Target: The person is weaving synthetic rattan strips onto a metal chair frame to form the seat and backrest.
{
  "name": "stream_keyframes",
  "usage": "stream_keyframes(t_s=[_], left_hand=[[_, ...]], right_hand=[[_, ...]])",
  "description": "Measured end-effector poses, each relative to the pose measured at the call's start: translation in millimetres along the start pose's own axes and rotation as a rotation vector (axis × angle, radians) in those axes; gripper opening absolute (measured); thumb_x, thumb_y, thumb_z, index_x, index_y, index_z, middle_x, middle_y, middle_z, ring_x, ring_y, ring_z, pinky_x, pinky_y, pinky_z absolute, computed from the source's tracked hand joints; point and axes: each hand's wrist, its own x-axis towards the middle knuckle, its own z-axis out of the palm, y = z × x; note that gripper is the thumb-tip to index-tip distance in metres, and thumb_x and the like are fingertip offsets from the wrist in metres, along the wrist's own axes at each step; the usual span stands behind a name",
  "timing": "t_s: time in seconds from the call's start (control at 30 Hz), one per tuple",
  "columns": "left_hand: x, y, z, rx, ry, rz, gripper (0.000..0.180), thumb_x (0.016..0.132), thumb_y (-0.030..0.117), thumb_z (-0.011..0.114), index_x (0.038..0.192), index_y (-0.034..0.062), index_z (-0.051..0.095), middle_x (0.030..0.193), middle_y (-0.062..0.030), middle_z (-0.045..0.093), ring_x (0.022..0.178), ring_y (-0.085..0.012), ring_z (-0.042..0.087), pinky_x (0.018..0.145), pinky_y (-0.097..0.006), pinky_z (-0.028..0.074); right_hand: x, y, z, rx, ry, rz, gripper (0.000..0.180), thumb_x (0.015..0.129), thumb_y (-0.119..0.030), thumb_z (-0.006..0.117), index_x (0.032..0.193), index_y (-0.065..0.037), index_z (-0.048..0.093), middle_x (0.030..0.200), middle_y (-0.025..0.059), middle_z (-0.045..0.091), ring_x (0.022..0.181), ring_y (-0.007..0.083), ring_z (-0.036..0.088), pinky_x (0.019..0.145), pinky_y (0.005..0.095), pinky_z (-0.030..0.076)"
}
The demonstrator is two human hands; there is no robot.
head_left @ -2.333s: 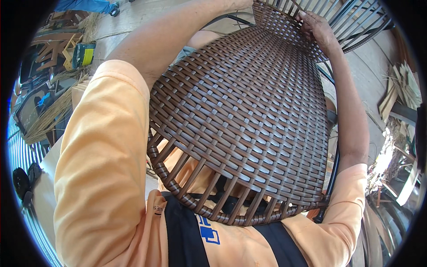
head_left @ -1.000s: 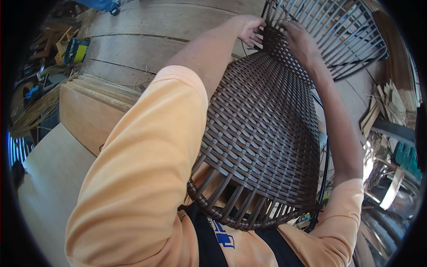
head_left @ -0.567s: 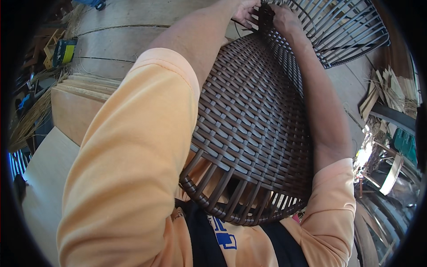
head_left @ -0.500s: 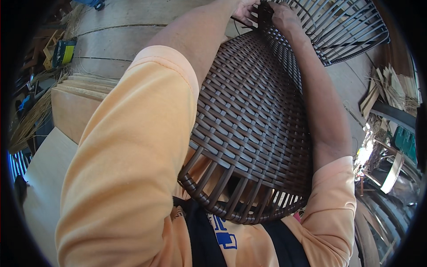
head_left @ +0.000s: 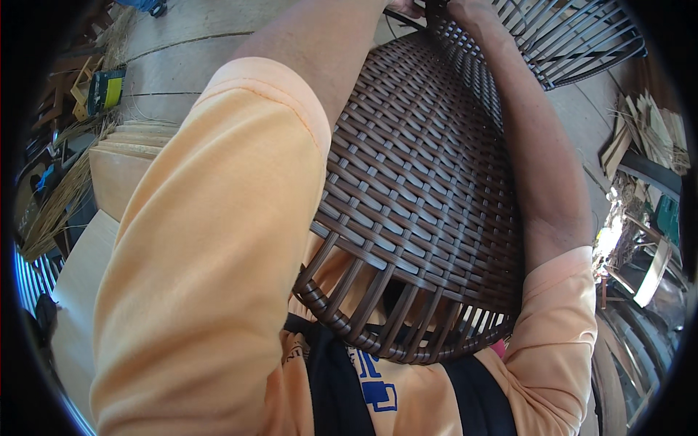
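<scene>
A dark brown woven wicker panel on a curved frame leans against my lap, its loose lower spokes near my waist. Beyond its far end fan out bare dark spokes with no weave on them. My left hand and my right hand both reach to the panel's far top edge, close together, and the picture's rim cuts most of them off. The right hand lies on the weave's top edge with its fingers curled over it. The left hand's fingers touch a dark strand; its grip is hidden.
A concrete floor lies beyond the panel. Pale wooden boards and bundles of cane are on the left, with a green and yellow box behind them. Wood scraps and bent metal frames crowd the right.
The panel has turned from broadside to more edge-on. My left hand has come in beside the right at the far end, and both now sit at the picture's top rim.
</scene>
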Motion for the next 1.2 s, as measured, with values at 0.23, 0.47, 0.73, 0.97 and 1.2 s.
stream_keyframes(t_s=[0.23, 0.47, 0.73, 0.97, 1.2], left_hand=[[-5, -19, 26, 0.088, 0.110, 0.257, 0.011, 0.081, 0.021, 0.049, 0.078, 0.0121, 0.056, 0.076, -0.0039, 0.057, 0.065, -0.0238, 0.054, 0.056, -0.038, 0.041], [-27, -4, -8, 0.056, -0.109, 0.105, 0.035, 0.083, 0.022, 0.049, 0.114, 0.0062, 0.053, 0.122, -0.0122, 0.052, 0.096, -0.0319, 0.059, 0.093, -0.046, 0.038], [-44, -2, -19, 0.290, -0.116, 0.157, 0.043, 0.084, 0.031, 0.048, 0.123, 0.0133, 0.050, 0.132, -0.0032, 0.047, 0.105, -0.0257, 0.056, 0.102, -0.051, 0.027], [-5, -12, -30, 0.129, -0.200, 0.209, 0.030, 0.083, 0.028, 0.049, 0.109, 0.0135, 0.057, 0.109, -0.0031, 0.058, 0.097, -0.0226, 0.055, 0.091, -0.049, 0.035], [-10, -17, -9, -0.197, -0.415, 0.182, 0.037, 0.078, 0.037, 0.050, 0.103, 0.0110, 0.057, 0.105, -0.0070, 0.057, 0.102, -0.0257, 0.048, 0.088, -0.048, 0.034]], right_hand=[[2, 25, 22, 0.051, -0.034, -0.017, 0.036, 0.079, -0.009, 0.040, 0.110, -0.010, 0.059, 0.100, 0.0206, 0.061, 0.098, 0.0377, 0.057, 0.085, 0.0446, 0.044], [29, 27, -8, 0.131, -0.241, -0.175, 0.039, 0.076, -0.001, 0.045, 0.107, -0.016, 0.065, 0.105, 0.0133, 0.063, 0.100, 0.0293, 0.059, 0.086, 0.0363, 0.047], [35, 13, -39, 0.226, -0.480, -0.024, 0.046, 0.070, 0.003, 0.053, 0.112, -0.012, 0.064, 0.087, 0.0062, 0.066, 0.071, 0.0150, 0.054, 0.066, 0.0282, 0.044], [35, 3, -43, 0.277, -0.499, 0.018, 0.046, 0.068, 0.003, 0.054, 0.111, -0.011, 0.064, 0.082, 0.0076, 0.064, 0.068, 0.0139, 0.050, 0.063, 0.0278, 0.043], [25, 30, -16, 0.221, -0.326, -0.065, 0.041, 0.071, -0.005, 0.052, 0.108, -0.014, 0.064, 0.105, 0.0133, 0.063, 0.098, 0.0285, 0.060, 0.087, 0.0355, 0.046]])
